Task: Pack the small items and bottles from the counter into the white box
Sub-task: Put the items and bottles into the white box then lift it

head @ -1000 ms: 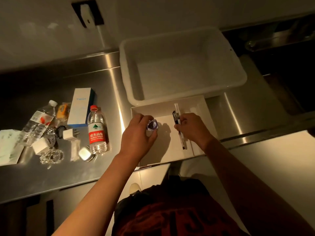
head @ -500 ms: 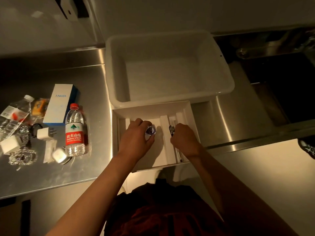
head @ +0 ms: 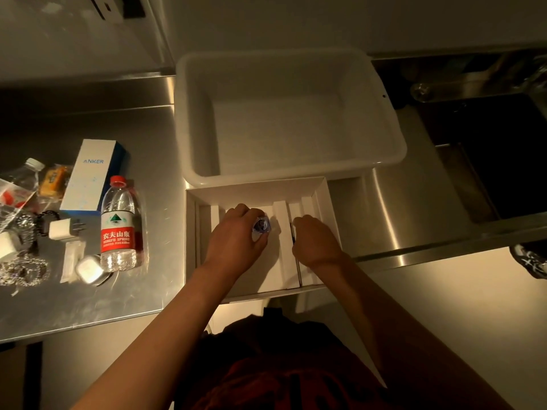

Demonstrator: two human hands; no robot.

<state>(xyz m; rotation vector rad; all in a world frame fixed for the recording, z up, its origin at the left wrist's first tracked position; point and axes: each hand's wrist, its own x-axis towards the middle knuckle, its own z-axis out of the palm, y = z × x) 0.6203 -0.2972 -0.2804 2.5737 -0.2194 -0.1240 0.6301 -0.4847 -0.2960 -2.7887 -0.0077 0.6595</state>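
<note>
So both hands are down inside the shallow white cardboard box with divider strips (head: 321, 190), which sits at the front edge of the stainless steel bench (head: 88, 303), right up against the big empty white plastic tub (head: 393, 134) behind it. The left hand (head: 236, 241) is curled around a small round purple-blue shiny thing (head: 261, 225), pinched at the fingertips over the wide middle compartment; can't tell exactly what it is, maybe a little jar or a cap. The right hand (head: 316, 241) is closed over a thin dark pen (head: 294, 235) lying along the narrow slot just right of the central divider, and only slivers of it peek out either side of the hand. Looks like the step is seating both items in their compartments. My take: lower the round thing flat onto the floor of the box before letting go so it doesn't roll, and slide the pen in parallel to the divider so it drops into the channel instead of bridging over it. The box hangs a bit over the bench edge, so press lightly. Plenty left to pack over on the left: the clear water bottle with red cap and red label (head: 118, 226), a crumpled clear bottle with a white cap (head: 22, 179), the white and blue Anker carton (head: 88, 176), a white plug charger (head: 60, 229), a white earbud case (head: 88, 269) and a silvery chain (head: 26, 270).
</note>
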